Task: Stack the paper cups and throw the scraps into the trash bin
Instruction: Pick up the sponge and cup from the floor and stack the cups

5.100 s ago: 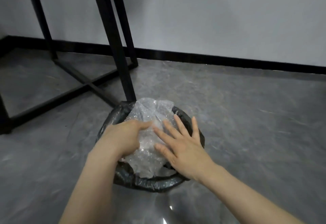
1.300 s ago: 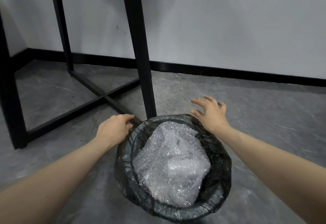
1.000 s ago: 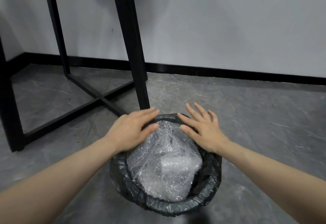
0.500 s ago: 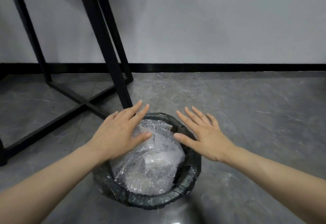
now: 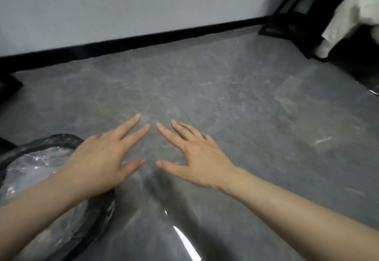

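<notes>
Hands: both in view, palms down, fingers straight and spread, nothing held.
Left hand (image 5: 98,164): extended over the right rim of the trash bin (image 5: 51,139); forearm crosses above the bin's contents; index and middle fingers (image 5: 133,125) splayed apart and reaching past the bin over the floor; thumb out to the side. Contact with the bin cannot be confirmed.
Right hand (image 5: 196,158): over bare floor, clear of the bin; fingers fanned, thumb stretched toward the left thumb; fingertips of the two hands close together but apart. Whether it touches the floor cannot be told.
Trash bin: lower left corner, partly cut off by the frame edge; lined with a black bag.
Scraps: clear bubble wrap (image 5: 30,170) lies inside the bin, filling much of the opening, partly hidden by the left forearm.
Floor (image 5: 246,106): grey, marbled, glossy, with light glare near the bottom centre.
Wall: pale, with a black baseboard (image 5: 143,41) along its foot.
Upper right: black frame pieces (image 5: 287,22) and a whitish cloth (image 5: 348,14), blurred.
</notes>
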`<action>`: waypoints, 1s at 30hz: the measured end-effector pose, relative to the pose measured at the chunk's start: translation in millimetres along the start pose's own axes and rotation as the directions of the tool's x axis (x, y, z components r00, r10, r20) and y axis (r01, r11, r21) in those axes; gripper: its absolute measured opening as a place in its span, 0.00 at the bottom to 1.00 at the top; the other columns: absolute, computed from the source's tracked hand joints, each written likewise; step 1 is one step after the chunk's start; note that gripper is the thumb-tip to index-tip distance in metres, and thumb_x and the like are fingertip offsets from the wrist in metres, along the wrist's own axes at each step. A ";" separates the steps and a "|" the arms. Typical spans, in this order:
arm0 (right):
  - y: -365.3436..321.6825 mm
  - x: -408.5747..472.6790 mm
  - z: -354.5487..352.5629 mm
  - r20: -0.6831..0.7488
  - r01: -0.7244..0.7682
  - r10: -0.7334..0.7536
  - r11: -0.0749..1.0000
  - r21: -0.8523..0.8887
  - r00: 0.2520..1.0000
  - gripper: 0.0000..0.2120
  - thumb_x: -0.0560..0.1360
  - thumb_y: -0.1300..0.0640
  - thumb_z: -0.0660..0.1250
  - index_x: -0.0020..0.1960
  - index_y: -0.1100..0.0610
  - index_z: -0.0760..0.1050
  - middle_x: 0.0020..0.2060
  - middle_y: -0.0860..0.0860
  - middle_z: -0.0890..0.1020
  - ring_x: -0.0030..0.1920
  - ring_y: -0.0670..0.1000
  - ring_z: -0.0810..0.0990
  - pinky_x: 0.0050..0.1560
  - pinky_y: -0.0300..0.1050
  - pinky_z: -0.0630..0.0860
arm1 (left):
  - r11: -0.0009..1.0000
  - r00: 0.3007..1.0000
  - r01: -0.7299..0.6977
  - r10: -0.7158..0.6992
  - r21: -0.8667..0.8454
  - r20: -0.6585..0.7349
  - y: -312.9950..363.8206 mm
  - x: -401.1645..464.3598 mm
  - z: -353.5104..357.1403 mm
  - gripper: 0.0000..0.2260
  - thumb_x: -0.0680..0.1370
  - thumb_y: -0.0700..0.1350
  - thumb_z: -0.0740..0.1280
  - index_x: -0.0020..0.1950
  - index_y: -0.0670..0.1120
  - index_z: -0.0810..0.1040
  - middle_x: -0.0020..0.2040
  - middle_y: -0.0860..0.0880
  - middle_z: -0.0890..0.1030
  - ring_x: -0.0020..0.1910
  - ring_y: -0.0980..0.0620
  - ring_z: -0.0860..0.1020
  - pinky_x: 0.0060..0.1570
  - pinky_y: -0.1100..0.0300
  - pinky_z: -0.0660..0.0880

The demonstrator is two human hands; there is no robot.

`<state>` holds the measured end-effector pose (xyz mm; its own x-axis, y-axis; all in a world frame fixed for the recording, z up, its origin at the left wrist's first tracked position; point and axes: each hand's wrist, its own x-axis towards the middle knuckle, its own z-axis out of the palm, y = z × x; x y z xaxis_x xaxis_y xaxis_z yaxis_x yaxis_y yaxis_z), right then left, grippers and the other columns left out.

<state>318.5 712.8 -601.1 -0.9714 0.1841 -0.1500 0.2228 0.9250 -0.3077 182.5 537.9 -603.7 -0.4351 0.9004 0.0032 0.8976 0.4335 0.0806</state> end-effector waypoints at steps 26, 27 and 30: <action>-20.8 -500.5 -252.8 0.252 -0.772 0.929 0.054 0.633 0.271 0.42 0.70 0.42 0.71 0.67 0.20 0.43 0.69 0.25 0.54 0.70 0.30 0.60 0.61 0.19 0.56 | 0.778 0.834 -0.364 0.517 -0.512 0.191 407.2 39.1 -296.4 0.27 0.71 0.59 0.60 0.67 0.48 0.72 0.71 0.43 0.69 0.42 0.41 0.84 0.30 0.47 0.79; -27.6 -520.1 -259.3 0.248 -0.769 0.945 0.005 0.639 0.213 0.43 0.68 0.40 0.71 0.65 0.19 0.42 0.69 0.25 0.55 0.69 0.31 0.62 0.61 0.21 0.59 | 0.754 0.817 -0.377 0.544 -0.538 0.191 423.8 38.9 -309.3 0.27 0.72 0.59 0.58 0.67 0.49 0.72 0.72 0.43 0.69 0.44 0.41 0.84 0.32 0.48 0.79; -40.0 -566.3 -282.4 0.296 -0.754 0.953 -0.142 0.641 0.072 0.44 0.61 0.35 0.68 0.62 0.17 0.39 0.69 0.28 0.59 0.68 0.31 0.64 0.60 0.20 0.60 | 0.701 0.769 -0.420 0.612 -0.577 0.184 474.0 43.5 -339.4 0.27 0.71 0.59 0.58 0.67 0.50 0.72 0.72 0.45 0.69 0.46 0.45 0.84 0.32 0.52 0.79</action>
<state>836.5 665.3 -238.6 0.1668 0.7960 -0.5819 0.7535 -0.4835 -0.4455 564.9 769.7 -227.1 0.2276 0.9648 -0.1314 0.7707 -0.0960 0.6299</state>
